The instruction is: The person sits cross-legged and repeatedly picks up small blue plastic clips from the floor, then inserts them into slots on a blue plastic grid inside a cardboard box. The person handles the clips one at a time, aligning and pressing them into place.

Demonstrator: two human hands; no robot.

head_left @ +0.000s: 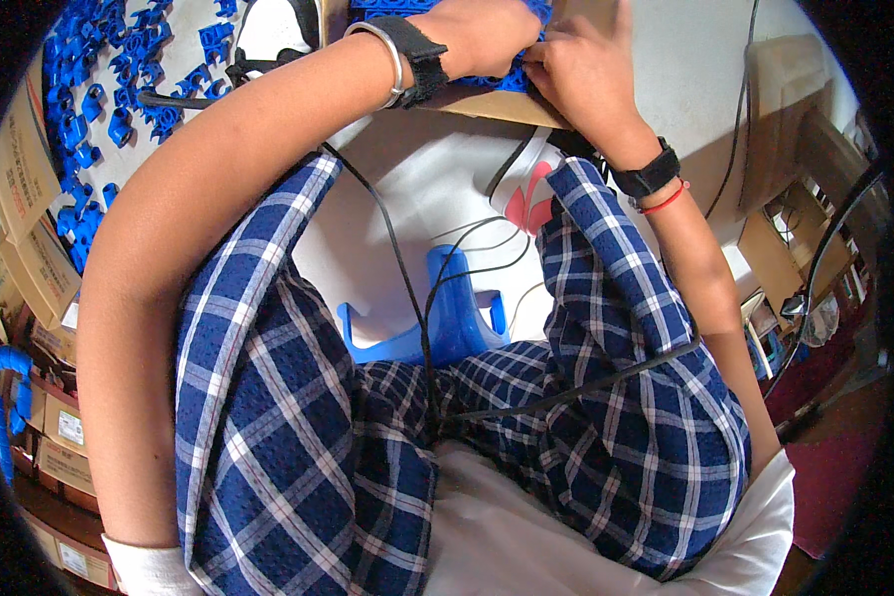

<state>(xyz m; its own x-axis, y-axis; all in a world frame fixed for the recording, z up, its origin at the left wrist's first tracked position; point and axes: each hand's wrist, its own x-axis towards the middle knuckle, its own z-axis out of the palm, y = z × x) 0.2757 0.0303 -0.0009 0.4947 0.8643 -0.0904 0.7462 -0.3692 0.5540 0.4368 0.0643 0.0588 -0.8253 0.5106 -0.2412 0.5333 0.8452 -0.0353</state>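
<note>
At the top of the head view, my left hand [495, 38] is closed over a cardboard box [497, 102] of blue plastic parts [392, 8]. A bit of blue plastic part [539, 10] shows at its fingertips. Close against it, my right hand [588, 79] has its thumb and some fingers pinched together, while one finger points up. Whatever lies inside that pinch is hidden. Both wrists wear black bands; the left also has a metal bangle, the right a red string.
Many loose blue plastic pieces [119, 124] lie scattered on the pale floor at the left. A black-and-white shoe [276, 35] stands beside the box. A blue plastic stool [447, 323] shows between my legs. Black cables [392, 214] cross my lap. Cardboard boxes [65, 422] line the left side.
</note>
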